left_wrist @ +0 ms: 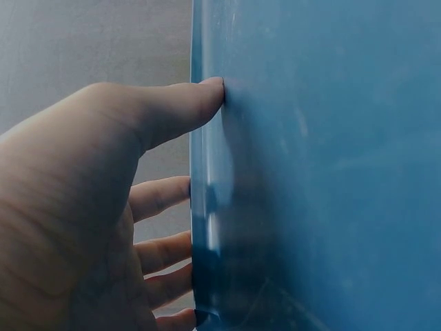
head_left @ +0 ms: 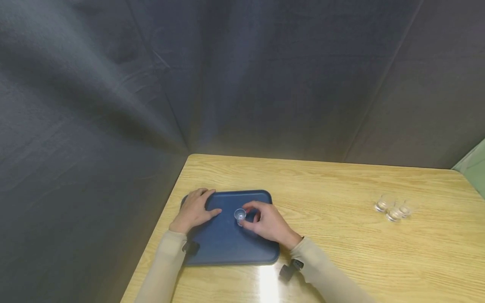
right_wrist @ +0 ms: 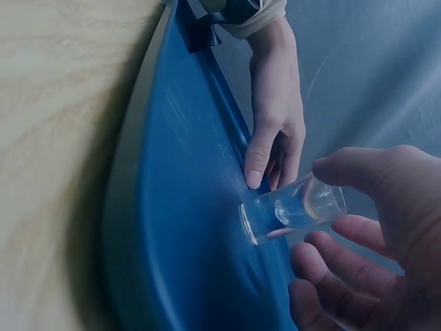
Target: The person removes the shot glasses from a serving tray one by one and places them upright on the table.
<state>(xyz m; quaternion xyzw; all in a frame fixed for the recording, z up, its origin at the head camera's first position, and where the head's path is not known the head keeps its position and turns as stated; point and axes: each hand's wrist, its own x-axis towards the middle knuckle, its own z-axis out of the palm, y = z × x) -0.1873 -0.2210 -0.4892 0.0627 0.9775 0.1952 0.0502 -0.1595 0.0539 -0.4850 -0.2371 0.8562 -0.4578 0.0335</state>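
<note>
A blue tray (head_left: 219, 244) lies on the wooden table near its left edge. My left hand (head_left: 195, 209) lies on the tray's far left corner, thumb (left_wrist: 182, 107) on the tray's top (left_wrist: 324, 172) and fingers (left_wrist: 162, 196) over its rim. My right hand (head_left: 265, 221) pinches a small clear glass (head_left: 240, 215) standing on the middle of the tray. In the right wrist view the glass (right_wrist: 293, 207) stands with its base on the tray (right_wrist: 186, 241), held between thumb (right_wrist: 365, 169) and fingers. The left hand (right_wrist: 275, 124) shows beyond it.
Three more small clear glasses (head_left: 394, 208) stand grouped on the table (head_left: 341, 252) at the right. A dark curtain (head_left: 227, 75) hangs behind and to the left of the table. The table's left edge runs close beside the tray.
</note>
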